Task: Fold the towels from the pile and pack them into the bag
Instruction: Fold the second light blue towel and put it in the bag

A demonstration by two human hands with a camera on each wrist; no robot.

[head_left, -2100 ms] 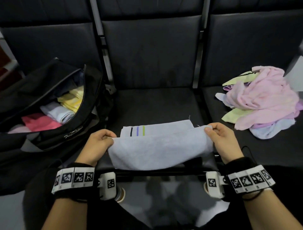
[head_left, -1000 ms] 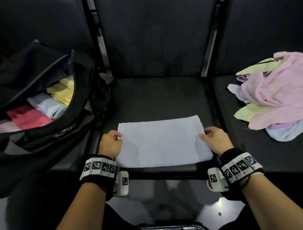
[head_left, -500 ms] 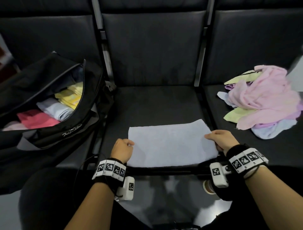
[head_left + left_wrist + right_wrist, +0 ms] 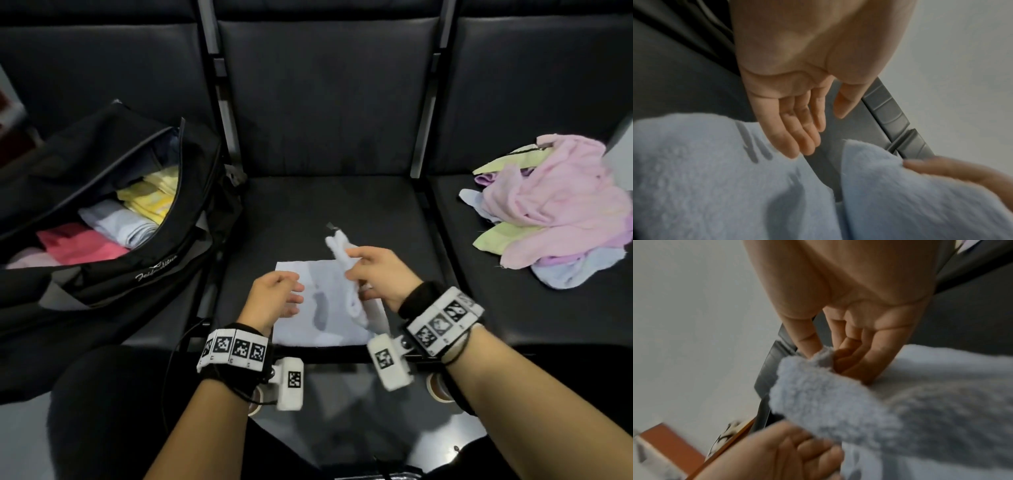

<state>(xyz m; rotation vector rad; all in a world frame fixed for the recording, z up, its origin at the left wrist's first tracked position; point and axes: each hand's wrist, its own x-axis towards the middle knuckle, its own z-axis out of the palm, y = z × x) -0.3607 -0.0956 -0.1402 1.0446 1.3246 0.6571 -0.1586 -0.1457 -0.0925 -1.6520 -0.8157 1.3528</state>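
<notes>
A pale blue towel [image 4: 322, 305] lies on the middle seat, its right half lifted and swung over toward the left. My right hand [image 4: 370, 270] pinches that raised edge between thumb and fingers; the right wrist view shows the towel edge [image 4: 824, 356] held at my fingertips [image 4: 807, 352]. My left hand [image 4: 277, 298] hovers just above the towel's left part with fingers straight and relaxed, holding nothing, as the left wrist view shows: left hand [image 4: 807, 129], towel [image 4: 715, 178]. An open black bag [image 4: 113, 219] at the left holds folded towels. A pile of towels [image 4: 555, 205] lies on the right seat.
Dark padded seats [image 4: 322, 202] with upright backs run across the view, split by metal dividers. The bag fills the left seat. My dark-clothed knees sit below the seat's front edge [image 4: 342, 353].
The towel lay flat with a hand at each end. My right hand has now lifted its end and carried it leftward over the towel; my left hand has let go and opened.
</notes>
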